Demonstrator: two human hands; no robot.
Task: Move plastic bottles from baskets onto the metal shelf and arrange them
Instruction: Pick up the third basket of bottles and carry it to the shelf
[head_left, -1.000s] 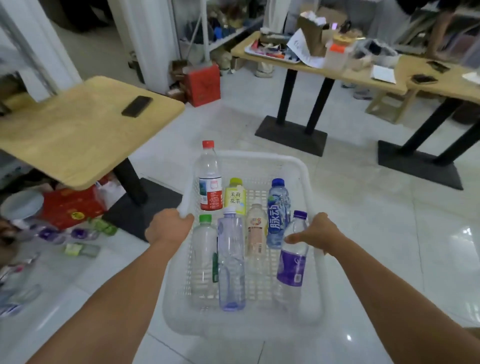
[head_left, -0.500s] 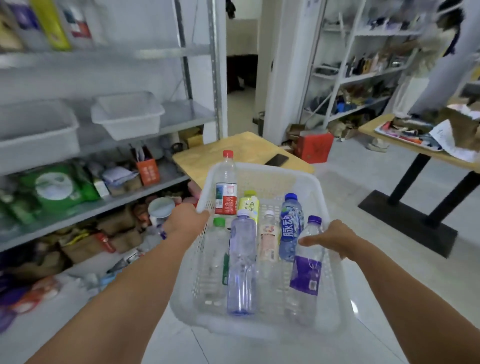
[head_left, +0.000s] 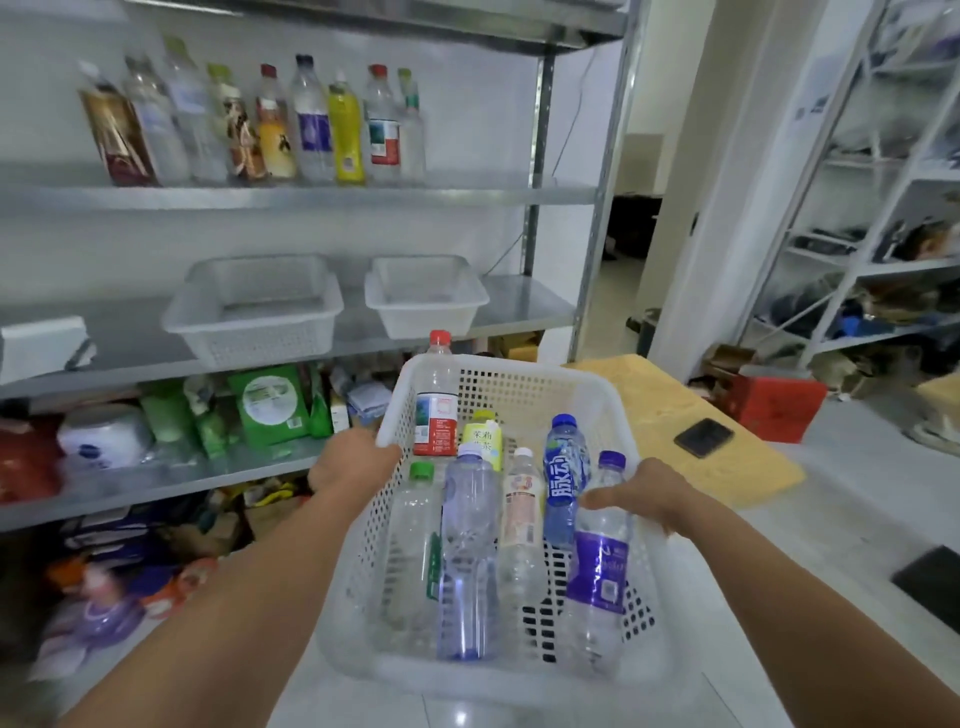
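Hands are both on one white perforated plastic basket (head_left: 519, 366), held up in front of a grey metal shelf (head_left: 311, 196). Left hand (head_left: 353, 462) grips the left rim, fingers curled over the edge. Right hand (head_left: 644, 499) grips the right rim, fingertips reaching inside just beside a clear purple-label bottle (head_left: 597, 566).

So the bottles to move are all in the basket: a tall red-capped clear bottle (head_left: 436, 400) in the far left corner, a small yellow-green tea bottle (head_left: 483, 434) beside it, and a blue-capped blue bottle (head_left: 563, 467) to the right. Nearer are a green-capped clear bottle (head_left: 413, 540), a pale bluish clear bottle (head_left: 467, 545) and a white-capped peach-label bottle (head_left: 522, 509). All standing, some leaning.

The shelf's upper level carries a row of plastic bottles (head_left: 311, 124) side by side, and the level below has two white plastic baskets (head_left: 254, 312) next to each other. Off to the right, a black phone (head_left: 703, 437) lies on a light wooden counter (head_left: 675, 405).
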